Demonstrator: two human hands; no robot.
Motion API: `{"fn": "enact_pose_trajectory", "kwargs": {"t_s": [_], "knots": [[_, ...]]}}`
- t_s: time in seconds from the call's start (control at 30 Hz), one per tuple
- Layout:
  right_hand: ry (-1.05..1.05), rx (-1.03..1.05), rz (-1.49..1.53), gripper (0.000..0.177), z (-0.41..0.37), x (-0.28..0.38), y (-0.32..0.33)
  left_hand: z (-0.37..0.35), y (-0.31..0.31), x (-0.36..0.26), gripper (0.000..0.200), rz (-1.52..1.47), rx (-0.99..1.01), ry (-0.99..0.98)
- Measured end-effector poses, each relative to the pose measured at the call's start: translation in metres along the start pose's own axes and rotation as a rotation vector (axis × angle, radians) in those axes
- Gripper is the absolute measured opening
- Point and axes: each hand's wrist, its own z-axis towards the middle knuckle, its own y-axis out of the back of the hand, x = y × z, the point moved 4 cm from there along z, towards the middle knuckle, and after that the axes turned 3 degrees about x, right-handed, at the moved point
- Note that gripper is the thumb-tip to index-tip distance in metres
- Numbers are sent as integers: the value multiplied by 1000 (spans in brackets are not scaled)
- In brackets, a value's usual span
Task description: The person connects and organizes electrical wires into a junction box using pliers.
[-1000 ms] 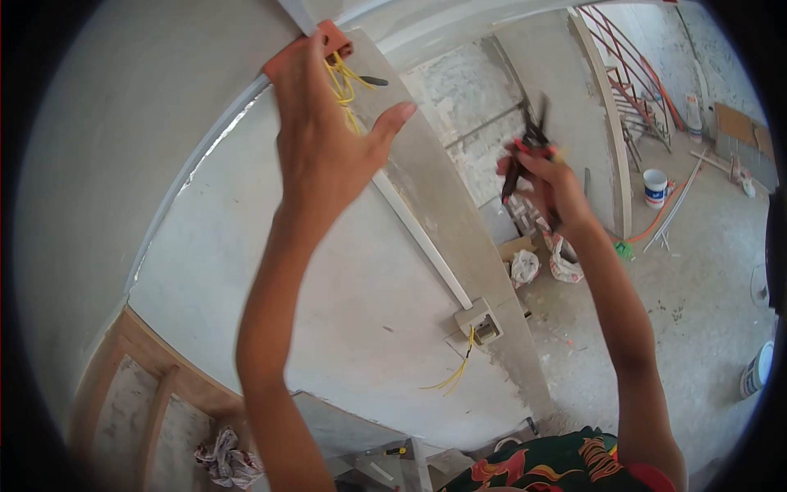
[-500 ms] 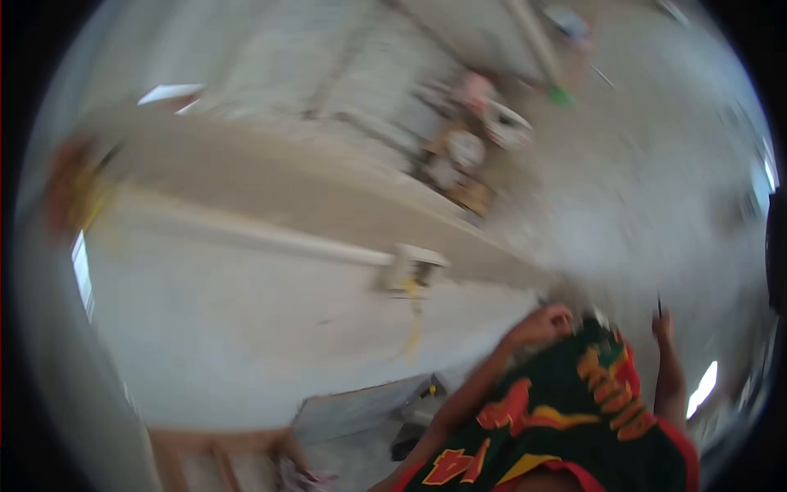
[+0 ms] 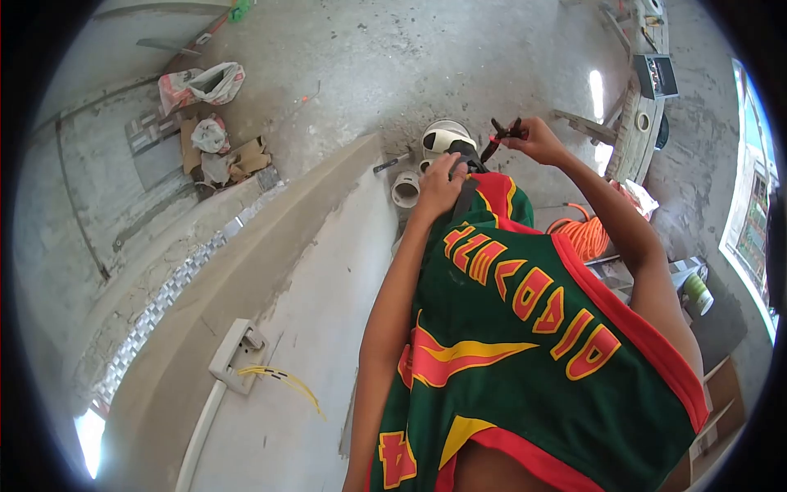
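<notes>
Fingers [image 3: 525, 141] of the right hand [image 3: 543, 143] are clamped on the red-handled pliers [image 3: 502, 129], out past the waist above the floor [image 3: 344, 66]. Small, stiff, light steel, they likely handle best by the grips; left hand [image 3: 438, 187] rests on a dark pouch [image 3: 467, 160], finger state unclear.

Red-and-black handles are seen on the pliers [image 3: 504, 131]; a green jersey [image 3: 525, 353] is shown, trimmed in red, lettered in red edged with yellow. Yellow wires [image 3: 283, 381] are picked out at a white wall box [image 3: 236, 353], and an orange cable coil [image 3: 584, 238] is caught on grey floor [image 3: 369, 66].
</notes>
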Motion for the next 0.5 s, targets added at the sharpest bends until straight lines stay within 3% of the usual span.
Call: {"fn": "enact_pose_trajectory", "kwargs": {"t_s": [0.1, 0.2, 0.3, 0.4, 0.43, 0.5], "knots": [[153, 76, 37, 13, -1, -2, -12, -3, -11, 6, 39, -85, 464, 364], [189, 152, -58, 15, -3, -6, -23, 3, 4, -3, 40, -37, 528, 417], [255, 163, -192, 16, -10, 6, -32, -6, -4, 2, 42, -27, 564, 214], [258, 205, -261, 14, -20, 24, -28, -4, -4, -10, 46, 190, 789, 239], [287, 221, -288, 14, -22, 21, -26, -7, -8, -7, 52, 282, 701, 90], [254, 290, -233, 12, -28, 27, -22, -10, -13, -6, 49, 371, 718, 113]]}}
